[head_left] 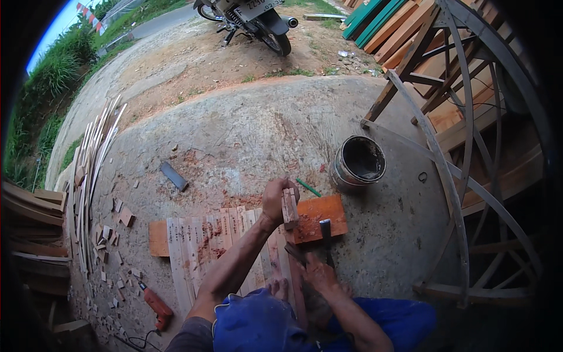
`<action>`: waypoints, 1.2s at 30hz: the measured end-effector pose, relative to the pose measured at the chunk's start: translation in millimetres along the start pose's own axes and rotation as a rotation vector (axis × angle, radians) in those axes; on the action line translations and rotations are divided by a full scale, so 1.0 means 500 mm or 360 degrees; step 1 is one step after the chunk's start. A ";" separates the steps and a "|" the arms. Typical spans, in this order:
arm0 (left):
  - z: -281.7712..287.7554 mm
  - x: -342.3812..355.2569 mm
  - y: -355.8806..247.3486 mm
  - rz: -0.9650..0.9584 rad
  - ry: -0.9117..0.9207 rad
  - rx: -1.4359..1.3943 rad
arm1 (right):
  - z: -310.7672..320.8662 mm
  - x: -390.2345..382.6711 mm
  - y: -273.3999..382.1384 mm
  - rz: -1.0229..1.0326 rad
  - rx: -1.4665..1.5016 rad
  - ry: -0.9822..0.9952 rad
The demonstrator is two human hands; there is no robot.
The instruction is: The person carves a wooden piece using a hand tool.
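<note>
My left hand (274,200) is closed around the end of a wooden strip (290,210), which has notches cut in its top. To its lower right, my right hand (321,276) is closed on a dark tool (296,253) whose kind I cannot make out. Just above that hand stands another dark tool with a pale tip (325,227); whether the hand also grips it is unclear. Several pale wooden strips (193,246) lie side by side under my left forearm, many with dark marks near their far ends. They rest across an orange-brown board (334,214) strewn with chips.
A dirty bucket (359,164), green pencil-like stick (308,188) and grey block (174,176) sit beyond the board. An orange drill (156,307) lies left, near scattered offcuts (126,216) and thin strips (94,176). A metal frame (437,146) stands right; a motorcycle (258,20) is farther off.
</note>
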State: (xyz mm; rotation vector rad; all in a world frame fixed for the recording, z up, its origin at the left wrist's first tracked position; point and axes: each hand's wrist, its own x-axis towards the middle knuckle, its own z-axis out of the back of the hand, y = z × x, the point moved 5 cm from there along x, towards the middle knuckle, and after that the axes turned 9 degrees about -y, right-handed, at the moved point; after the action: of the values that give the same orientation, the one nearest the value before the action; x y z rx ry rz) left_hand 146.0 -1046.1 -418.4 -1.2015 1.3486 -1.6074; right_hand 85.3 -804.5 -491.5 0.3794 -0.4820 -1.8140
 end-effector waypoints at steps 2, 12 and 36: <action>-0.007 -0.025 -0.021 0.0044 0.0103 -0.0122 | 0.002 -0.002 -0.004 -0.0012 -0.0044 0.0031; -0.010 -0.036 -0.040 -0.0121 0.0158 0.0054 | -0.004 -0.012 -0.018 -0.0162 -0.0100 0.0185; -0.007 -0.111 -0.141 0.0055 0.0537 -0.0093 | -0.034 -0.034 -0.046 -0.0037 0.0007 -0.0112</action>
State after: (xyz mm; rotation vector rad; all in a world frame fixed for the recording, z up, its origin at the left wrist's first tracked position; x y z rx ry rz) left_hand 163.6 -979.3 -361.1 -0.9618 1.6254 -1.8141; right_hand 79.3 -784.6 -517.7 0.3263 -0.5327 -1.8541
